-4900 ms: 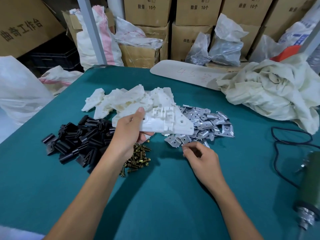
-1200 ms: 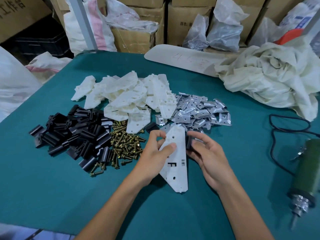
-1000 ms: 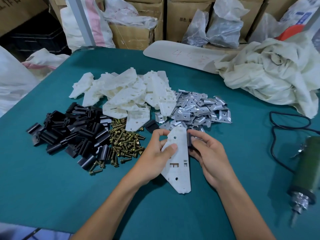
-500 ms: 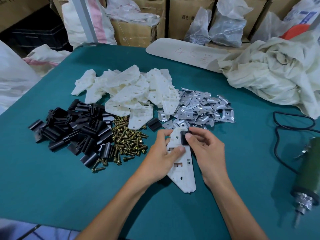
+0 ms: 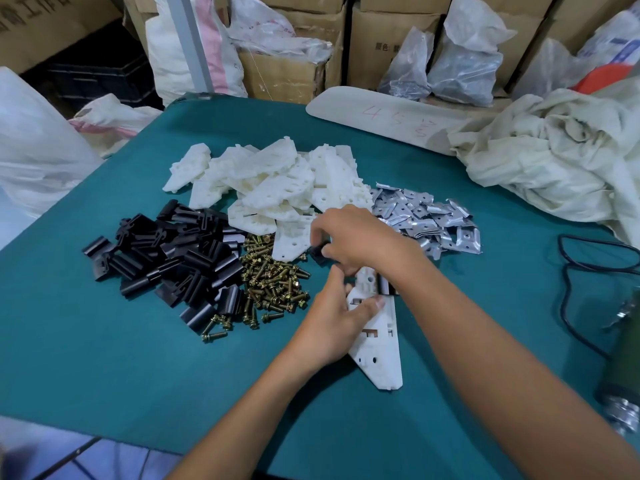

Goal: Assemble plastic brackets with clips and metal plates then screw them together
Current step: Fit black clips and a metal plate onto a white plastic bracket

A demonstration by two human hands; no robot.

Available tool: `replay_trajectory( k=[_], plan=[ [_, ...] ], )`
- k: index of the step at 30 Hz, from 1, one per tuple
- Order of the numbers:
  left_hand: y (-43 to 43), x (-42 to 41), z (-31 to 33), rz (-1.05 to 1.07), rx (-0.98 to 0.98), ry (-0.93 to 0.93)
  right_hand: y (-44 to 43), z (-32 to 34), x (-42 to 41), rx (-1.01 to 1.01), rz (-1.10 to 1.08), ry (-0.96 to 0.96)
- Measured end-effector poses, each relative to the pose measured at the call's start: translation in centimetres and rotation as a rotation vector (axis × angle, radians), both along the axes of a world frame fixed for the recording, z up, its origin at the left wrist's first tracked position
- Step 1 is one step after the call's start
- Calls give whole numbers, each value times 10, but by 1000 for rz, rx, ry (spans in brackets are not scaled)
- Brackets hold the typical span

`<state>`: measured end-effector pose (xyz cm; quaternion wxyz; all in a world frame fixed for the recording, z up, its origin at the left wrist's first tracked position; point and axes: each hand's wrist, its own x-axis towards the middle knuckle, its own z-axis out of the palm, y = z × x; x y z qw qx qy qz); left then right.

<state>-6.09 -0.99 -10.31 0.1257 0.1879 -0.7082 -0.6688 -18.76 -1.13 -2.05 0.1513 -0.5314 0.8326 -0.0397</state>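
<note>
My left hand [image 5: 330, 318] presses a long white plastic bracket [image 5: 379, 348] flat on the green table, thumb on its face. One black clip [image 5: 383, 285] sits seated in the bracket's upper end. My right hand [image 5: 360, 237] reaches across above it, and its fingertips pinch a loose black clip [image 5: 317, 252] lying just in front of the white bracket pile [image 5: 277, 181]. A heap of black clips [image 5: 166, 258] lies at left, brass screws [image 5: 273, 282] in the middle, and metal plates [image 5: 426, 216] at right behind my right wrist.
An electric screwdriver [image 5: 623, 362] lies at the table's right edge with its black cable [image 5: 568, 268] looping toward the plates. A crumpled cream cloth [image 5: 554, 154] and a white board [image 5: 381, 117] fill the back right. Boxes and bags stand behind the table [image 5: 104, 358].
My right hand left the clip seated in the bracket's top and moved up and left to a loose black clip on the table. My left hand still holds the bracket down.
</note>
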Motion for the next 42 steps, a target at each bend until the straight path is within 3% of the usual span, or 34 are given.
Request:
replay_trajectory(
  k=[3, 12, 16, 19, 21, 26, 42],
  plan=[
    [0, 0, -1, 7, -9, -5, -10, -8, -5, 81, 48, 30],
    [2, -1, 1, -23, 26, -5, 2, -18, -13, -2, 5, -91],
    [-3, -2, -2, 24, 140, 15, 35, 5, -15, -359, -143, -252],
    [-7, -2, 1, 87, 333, 43, 91, 7, -10, -720, -315, -614],
    [-8, -4, 4, 123, 394, 42, 126, -9, 2, -835, -428, -804],
    [-9, -5, 7, 163, 431, 30, 169, -61, 32, -815, -714, -936],
    [-1, -9, 0, 269, 378, 98, 172, -69, 43, -805, -643, -933]
  ],
)
